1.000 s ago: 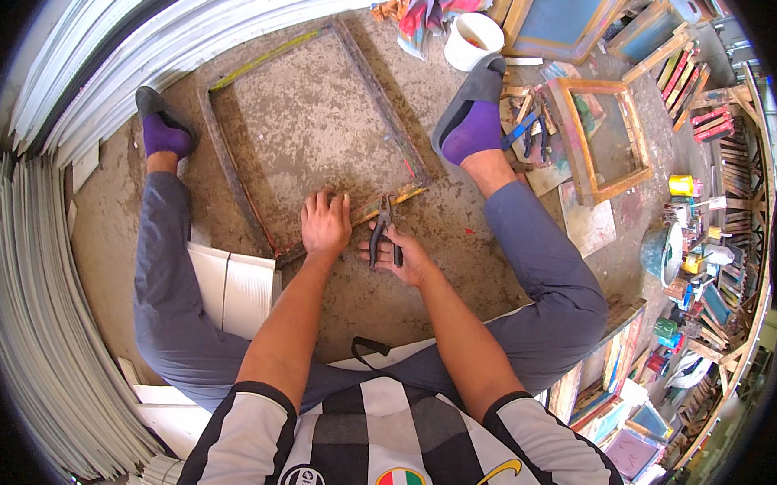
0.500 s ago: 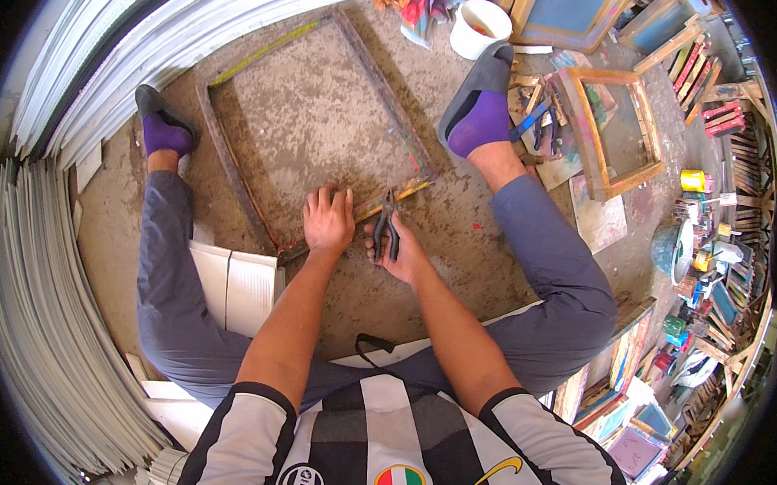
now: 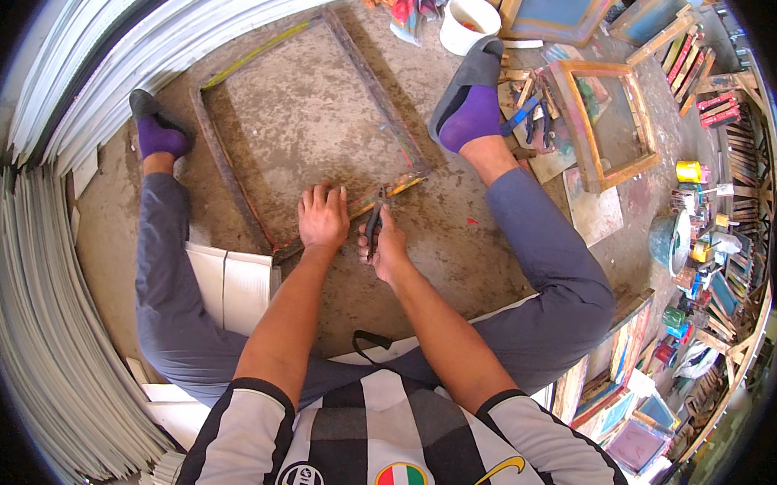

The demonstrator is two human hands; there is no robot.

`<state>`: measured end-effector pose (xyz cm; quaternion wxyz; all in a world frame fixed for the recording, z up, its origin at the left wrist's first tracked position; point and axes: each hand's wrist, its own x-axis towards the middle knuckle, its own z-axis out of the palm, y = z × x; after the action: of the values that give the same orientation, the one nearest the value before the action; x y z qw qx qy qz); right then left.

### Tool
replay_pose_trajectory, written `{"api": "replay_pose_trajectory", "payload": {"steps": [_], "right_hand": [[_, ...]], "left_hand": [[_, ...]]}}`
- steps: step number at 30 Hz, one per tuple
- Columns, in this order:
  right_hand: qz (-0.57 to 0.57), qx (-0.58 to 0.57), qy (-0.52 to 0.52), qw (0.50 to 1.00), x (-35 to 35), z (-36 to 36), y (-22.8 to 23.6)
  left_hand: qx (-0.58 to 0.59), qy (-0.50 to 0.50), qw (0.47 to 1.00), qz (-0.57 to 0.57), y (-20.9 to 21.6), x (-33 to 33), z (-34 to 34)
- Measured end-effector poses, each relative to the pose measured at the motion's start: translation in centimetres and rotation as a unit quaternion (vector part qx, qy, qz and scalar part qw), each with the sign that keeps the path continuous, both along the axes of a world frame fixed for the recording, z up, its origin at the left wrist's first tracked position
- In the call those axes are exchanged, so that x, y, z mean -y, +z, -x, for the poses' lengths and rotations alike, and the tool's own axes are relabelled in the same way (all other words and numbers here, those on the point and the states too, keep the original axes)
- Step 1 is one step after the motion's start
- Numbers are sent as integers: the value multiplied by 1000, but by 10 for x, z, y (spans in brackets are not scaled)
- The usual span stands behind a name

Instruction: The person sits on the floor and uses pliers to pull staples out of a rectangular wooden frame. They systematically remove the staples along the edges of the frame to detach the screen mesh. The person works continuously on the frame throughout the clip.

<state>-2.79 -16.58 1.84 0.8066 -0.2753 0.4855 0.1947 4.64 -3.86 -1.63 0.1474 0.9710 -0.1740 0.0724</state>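
A worn, paint-stained wooden frame [image 3: 371,86] lies on the floor between my legs. My left hand [image 3: 323,225] is laid over its near bar, the fingers reaching past the bar into the opening and holding it. In my right hand [image 3: 387,247] is a pair of dark-handled pliers [image 3: 374,222], the fist wrapped round the handles. The jaws point away from me and meet the near bar close to its right corner. What the jaws grip, if anything, is too small to make out.
White sheets [image 3: 55,332] are stacked along the left and far left. A white bucket [image 3: 467,27] stands beyond my right foot. Another wooden frame [image 3: 592,178] and several tools lie right of that foot. Paint containers [image 3: 688,172] crowd the far right.
My right hand has moved slightly left and turned the pliers, and their handles now look closer together. My left hand stays on the frame. The whole view has shifted a little.
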Motion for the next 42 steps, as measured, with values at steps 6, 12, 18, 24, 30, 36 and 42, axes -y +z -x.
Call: {"api": "replay_pose_trajectory", "payload": {"steps": [6,12,18,24,30,36,42], "right_hand": [[-37,-23,-23,999,-4,-21,24],[140,113,116,977,34,14,31],[90,132,171,972,49,29,-8],[36,129,166,977,48,21,-26],[-97,135,71,984,43,16,-40],[-133,119,45,983,31,16,-35],[-87,60,60,993,15,8,-30]], "left_hand": [[-18,-6,1000,9,0,0,1],[-12,-79,995,56,15,-5,4],[0,-86,994,66,14,-7,4],[9,-80,994,69,15,-5,4],[-4,-80,994,68,17,-4,4],[-12,-74,995,67,17,-4,4],[-1,-67,996,62,16,-2,2]]}}
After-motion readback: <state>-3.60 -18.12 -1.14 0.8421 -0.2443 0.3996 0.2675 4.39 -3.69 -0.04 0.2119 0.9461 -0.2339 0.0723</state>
